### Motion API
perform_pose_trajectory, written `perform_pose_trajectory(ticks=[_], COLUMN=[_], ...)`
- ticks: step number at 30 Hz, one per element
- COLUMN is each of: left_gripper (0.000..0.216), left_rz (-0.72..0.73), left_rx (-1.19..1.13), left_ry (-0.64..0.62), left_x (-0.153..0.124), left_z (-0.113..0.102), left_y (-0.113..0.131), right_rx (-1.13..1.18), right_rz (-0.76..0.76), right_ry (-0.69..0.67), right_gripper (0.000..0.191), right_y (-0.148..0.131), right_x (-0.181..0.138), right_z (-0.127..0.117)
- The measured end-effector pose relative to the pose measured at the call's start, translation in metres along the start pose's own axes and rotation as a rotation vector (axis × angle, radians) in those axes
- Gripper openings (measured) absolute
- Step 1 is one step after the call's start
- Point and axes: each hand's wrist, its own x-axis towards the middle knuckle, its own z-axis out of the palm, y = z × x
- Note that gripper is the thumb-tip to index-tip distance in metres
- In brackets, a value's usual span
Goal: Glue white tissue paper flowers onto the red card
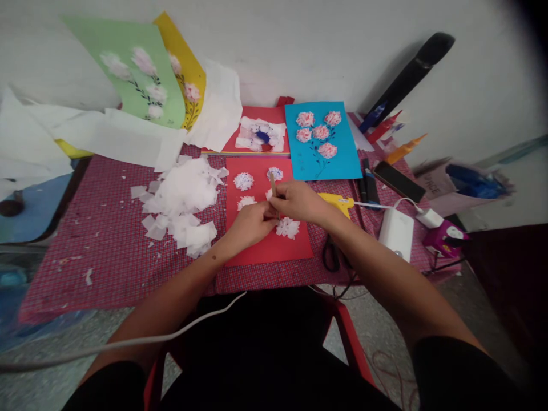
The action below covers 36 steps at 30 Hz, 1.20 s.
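My right hand [297, 201] pinches a thin wooden craft stick [273, 184] upright over a red paper sheet [274, 246]. My left hand [250, 224] sits bunched at the stick's lower end, and its fingers hide whatever they touch. Several white tissue-paper flowers lie on the red sheet, the closest being one [287, 228] just right of my left hand. Another [244, 181] lies beyond my fingers. A heap of cut white tissue squares [182, 194] lies to the left of the sheet.
A yellow glue gun [336, 201], black-handled scissors [330, 254], and a white power adapter [397, 231] lie right of the sheet. Beyond stand a blue card [321, 140] with pink paper flowers and a red card [257, 128]. A red checked cloth [107, 257] covers the table.
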Motion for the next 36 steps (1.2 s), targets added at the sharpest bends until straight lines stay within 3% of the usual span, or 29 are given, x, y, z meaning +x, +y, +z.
perform_pose_trajectory(ticks=[36], left_gripper=[0.018], left_rz=[0.081], left_rx=[-0.002], left_ry=[-0.017], left_x=[-0.009], left_z=[0.000], left_y=[-0.011], right_rx=[-0.045], right_rz=[-0.021], right_ry=[0.005], right_gripper=[0.024], right_y=[0.001], right_x=[-0.012], right_z=[0.003])
